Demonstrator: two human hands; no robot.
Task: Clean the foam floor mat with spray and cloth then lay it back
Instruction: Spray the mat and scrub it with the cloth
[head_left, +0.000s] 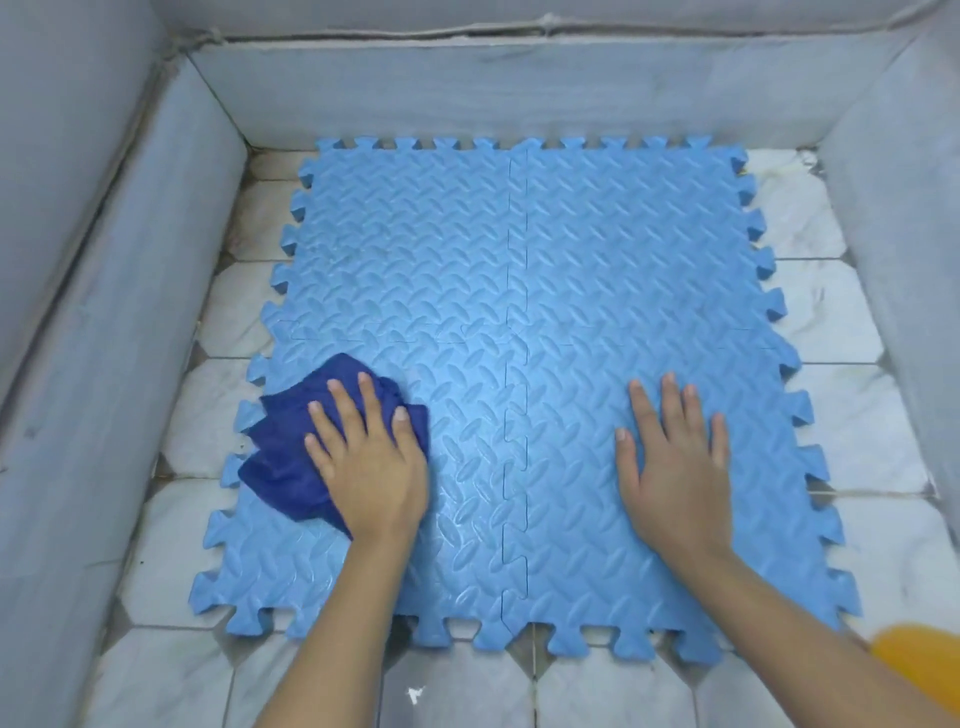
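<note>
Light-blue foam floor mat (524, 291), four interlocking tiles w/ a diamond-plate texture, lies flat on white tiled floor (852, 395). Left hand (363, 457) presses a dark-blue cloth (291, 447) onto the near-left tile, fingers straight & spread, no grip round it. Right hand (675, 467) lies flat on the near-right tile, palm down, holding nothing. Orange object (919, 660) at bottom right, blurred.

Floor (852, 410): pale marbled tiles, whitish with grey veining, dark grout lines; small dark diamond insets where tile corners meet. Grout stained along the floor's left edge. Grey padded panels (467, 93) wall in the floor on the far, left and right sides, seams visible at both far corners. Orange blurred object (919, 657) at the floor's near right corner; identity unclear. Light even, diffuse
</note>
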